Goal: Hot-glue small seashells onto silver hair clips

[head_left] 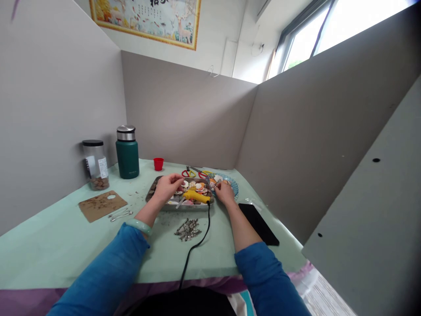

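The left hand (169, 186) hangs over the left part of a metal tray (171, 208), its thumb and fingers bent close together; I cannot tell whether they grip anything. The right hand (225, 192) is at the near left side of a blue plate (235, 186), with thumb and forefinger drawn in toward each other; whether they are clamped on a small piece is too small to tell. The tray sits toward the far edge of the worktop (158, 263) and holds many flat pieces (198, 186) in white, orange and pink. A yellow glue gun (196, 196) lies across its right part, and a black cord (194, 246) runs from it down to the near edge. Between the tray and that edge lies a loose pile of metal clips (187, 229). The plate stands just beside the tray's right end, with small items on it.

Scissors (189, 173) with red and yellow handles lie behind the tray, and a red cup (158, 164) stands near the far edge. A green bottle (127, 157) and a lidded jar (96, 167) stand toward the far left corner; brown card (93, 214) and metal pins (121, 214) lie nearer. A black flat device (259, 224) lies along the right edge.
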A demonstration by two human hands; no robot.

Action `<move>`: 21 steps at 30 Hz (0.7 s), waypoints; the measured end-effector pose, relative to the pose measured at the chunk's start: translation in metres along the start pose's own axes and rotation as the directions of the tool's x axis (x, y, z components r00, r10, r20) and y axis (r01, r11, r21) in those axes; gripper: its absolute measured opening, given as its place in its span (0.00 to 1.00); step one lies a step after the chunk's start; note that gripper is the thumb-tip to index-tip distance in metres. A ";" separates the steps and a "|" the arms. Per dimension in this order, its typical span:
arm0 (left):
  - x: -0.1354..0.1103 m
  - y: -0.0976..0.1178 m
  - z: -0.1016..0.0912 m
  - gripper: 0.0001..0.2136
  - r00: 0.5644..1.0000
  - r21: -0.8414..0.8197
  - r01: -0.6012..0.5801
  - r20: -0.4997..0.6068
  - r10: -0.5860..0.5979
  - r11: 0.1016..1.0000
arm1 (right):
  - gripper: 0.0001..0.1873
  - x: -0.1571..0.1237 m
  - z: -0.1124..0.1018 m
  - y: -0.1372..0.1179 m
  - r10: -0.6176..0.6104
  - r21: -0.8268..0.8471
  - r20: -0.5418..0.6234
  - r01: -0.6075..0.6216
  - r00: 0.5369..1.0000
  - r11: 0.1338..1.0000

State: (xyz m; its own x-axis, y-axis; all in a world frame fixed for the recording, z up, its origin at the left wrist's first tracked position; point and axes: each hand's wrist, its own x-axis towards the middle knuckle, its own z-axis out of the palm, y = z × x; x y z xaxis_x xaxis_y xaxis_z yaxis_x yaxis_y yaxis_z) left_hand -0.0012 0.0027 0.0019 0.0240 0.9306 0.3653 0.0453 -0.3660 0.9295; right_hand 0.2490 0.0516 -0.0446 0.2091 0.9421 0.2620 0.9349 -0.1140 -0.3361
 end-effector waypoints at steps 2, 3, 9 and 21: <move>0.000 0.000 0.000 0.16 1.000 0.000 0.005 -0.005 -0.005 1.000 | 0.15 -0.001 -0.001 0.000 -0.016 -0.002 0.005 0.016 1.000 1.000; 0.000 0.001 0.000 0.16 1.000 0.001 0.006 -0.005 -0.006 1.000 | 0.15 -0.001 -0.002 -0.001 -0.027 -0.003 0.009 0.027 1.000 1.000; 0.000 -0.001 0.000 0.15 1.000 0.003 -0.013 -0.004 0.013 1.000 | 0.14 0.000 -0.001 0.001 -0.059 -0.001 0.033 0.059 0.998 0.998; 0.000 0.000 0.000 0.14 1.000 0.026 -0.021 0.002 0.021 0.999 | 0.16 -0.001 -0.001 0.002 -0.085 0.029 0.049 0.083 0.995 0.996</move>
State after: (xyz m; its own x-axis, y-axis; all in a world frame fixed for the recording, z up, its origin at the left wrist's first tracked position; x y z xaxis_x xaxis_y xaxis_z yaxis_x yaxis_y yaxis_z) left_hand -0.0016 0.0025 0.0023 0.0269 0.9227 0.3845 0.0705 -0.3854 0.9200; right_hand 0.2511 0.0500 -0.0443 0.1150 0.9627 0.2449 0.9404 -0.0261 -0.3389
